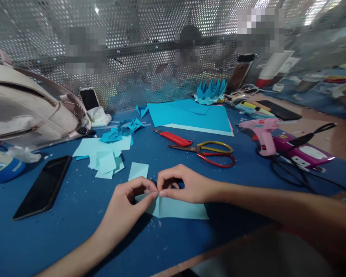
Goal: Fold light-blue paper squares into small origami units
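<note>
Pinching paper (184, 209); possible lettering (17, 166) on container (5, 174) is blurred.

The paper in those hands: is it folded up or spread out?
Mostly spread out: the paper extends to both sides of a crease, where the left hand and right hand pinch its edge.

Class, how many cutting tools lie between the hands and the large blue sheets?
2: a red cutter just in front of the blue sheets, and scissors nearer the right hand. None appears hidden there.
</note>
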The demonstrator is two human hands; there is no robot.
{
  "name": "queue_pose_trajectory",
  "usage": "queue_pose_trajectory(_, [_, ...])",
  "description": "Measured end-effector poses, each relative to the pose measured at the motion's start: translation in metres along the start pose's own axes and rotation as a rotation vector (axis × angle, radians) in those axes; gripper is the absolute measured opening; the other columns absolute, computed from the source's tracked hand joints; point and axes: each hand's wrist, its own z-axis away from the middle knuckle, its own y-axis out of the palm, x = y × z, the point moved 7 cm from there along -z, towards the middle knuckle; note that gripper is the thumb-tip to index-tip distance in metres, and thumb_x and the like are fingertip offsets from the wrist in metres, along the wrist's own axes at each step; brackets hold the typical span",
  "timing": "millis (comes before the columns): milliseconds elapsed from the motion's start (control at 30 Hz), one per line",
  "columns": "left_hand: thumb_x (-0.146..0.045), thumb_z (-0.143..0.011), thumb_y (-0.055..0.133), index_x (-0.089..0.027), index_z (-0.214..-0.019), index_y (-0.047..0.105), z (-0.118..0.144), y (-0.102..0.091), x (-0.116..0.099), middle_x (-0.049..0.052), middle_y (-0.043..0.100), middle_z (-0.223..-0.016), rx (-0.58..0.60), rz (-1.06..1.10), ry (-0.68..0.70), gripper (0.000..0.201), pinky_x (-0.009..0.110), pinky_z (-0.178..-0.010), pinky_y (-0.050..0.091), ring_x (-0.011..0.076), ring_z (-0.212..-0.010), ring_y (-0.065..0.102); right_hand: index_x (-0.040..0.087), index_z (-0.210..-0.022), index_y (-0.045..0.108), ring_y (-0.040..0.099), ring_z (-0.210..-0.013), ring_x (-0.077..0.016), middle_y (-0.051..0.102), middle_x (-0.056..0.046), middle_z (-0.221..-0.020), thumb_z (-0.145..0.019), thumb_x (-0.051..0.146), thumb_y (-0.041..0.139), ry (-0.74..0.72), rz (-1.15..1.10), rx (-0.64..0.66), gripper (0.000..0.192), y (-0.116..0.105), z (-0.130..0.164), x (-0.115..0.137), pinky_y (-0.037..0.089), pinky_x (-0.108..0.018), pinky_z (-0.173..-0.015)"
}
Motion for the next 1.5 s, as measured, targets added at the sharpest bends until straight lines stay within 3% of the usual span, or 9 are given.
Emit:
queue_pose_trajectory(333, [-0.022,-0.082,0.062,-0.02,-0.074,0.068,0.002,0.001,-0.001,-0.002,0.067,-0.075,-0.032,-0.011,0.04,0.009,0.018,-0.063,0.044,0.0126,-0.074,0.06,0.012,-0.079,0.063,0.047,-0.063,-0.0087,0.055,0.003,-0.068,-0.085,0.02,0.061,0.002,-0.075,-0.003,0.009,-0.001,0.001,0.0,0.032,-0.02,-0.055])
queue_pose_trajectory(600, [-0.03,-0.076,0.07,-0.019,-0.077,0.069,-0.003,-0.005,0.007,0.001,0.067,-0.078,-0.009,0.042,-0.056,0.011,0.021,-0.06,0.041,0.0149,-0.072,0.057,0.014,-0.082,0.064,0.045,-0.061,-0.0083,0.056,0.003,-0.068,-0.086,0.026,0.064,0.042,-0.037,-0.081,0.013,-0.007,0.001,-0.005,0.034,-0.02,-0.055])
queue_pose_trajectory(700, [-0.033,-0.072,0.073,-0.019,-0.071,0.07,-0.005,-0.012,0.012,0.0,0.064,-0.07,-0.021,-0.024,-0.114,0.015,0.022,-0.054,0.035,0.012,-0.06,0.048,0.014,-0.082,0.066,0.047,-0.061,-0.0087,0.059,0.002,-0.069,-0.082,0.031,0.07,0.068,-0.062,-0.079,0.018,-0.007,0.0,-0.008,0.037,-0.02,-0.057])
queue_pose_trajectory(867, [-0.04,-0.071,0.074,-0.019,-0.065,0.07,-0.005,-0.019,0.017,-0.006,0.039,-0.049,-0.073,-0.114,-0.127,0.022,0.023,-0.046,0.016,0.0087,-0.048,0.02,0.014,-0.073,0.067,0.044,-0.056,-0.0087,0.057,0.003,-0.062,-0.077,0.038,0.074,0.136,-0.102,-0.111,0.025,-0.008,-0.001,-0.013,0.034,-0.021,-0.054])
queue_pose_trajectory(1067, [-0.037,-0.069,0.075,-0.019,-0.061,0.07,-0.005,-0.017,0.017,-0.003,0.052,-0.054,-0.098,-0.041,-0.105,0.02,0.022,-0.047,0.023,0.0097,-0.051,0.032,0.015,-0.069,0.066,0.044,-0.056,-0.0091,0.057,0.003,-0.061,-0.074,0.038,0.076,0.17,-0.141,-0.132,0.025,-0.008,-0.001,-0.014,0.035,-0.021,-0.054])
queue_pose_trajectory(1367, [-0.035,-0.071,0.075,-0.019,-0.074,0.073,-0.007,-0.016,0.015,0.001,0.066,-0.07,-0.063,-0.003,-0.125,0.017,0.022,-0.051,0.032,0.0111,-0.056,0.045,0.015,-0.073,0.065,0.048,-0.06,-0.0104,0.059,0.001,-0.066,-0.077,0.043,0.072,0.145,-0.123,-0.174,0.029,-0.012,-0.001,-0.014,0.038,-0.022,-0.057])
queue_pose_trajectory(1500, [-0.039,-0.069,0.076,-0.017,-0.069,0.069,-0.008,-0.018,0.019,-0.001,0.059,-0.06,-0.055,0.066,-0.18,0.022,0.021,-0.051,0.032,0.0112,-0.054,0.045,0.015,-0.078,0.065,0.051,-0.064,-0.0115,0.062,0.0,-0.073,-0.076,0.044,0.074,0.118,-0.106,-0.201,0.03,-0.018,-0.001,-0.015,0.04,-0.023,-0.059])
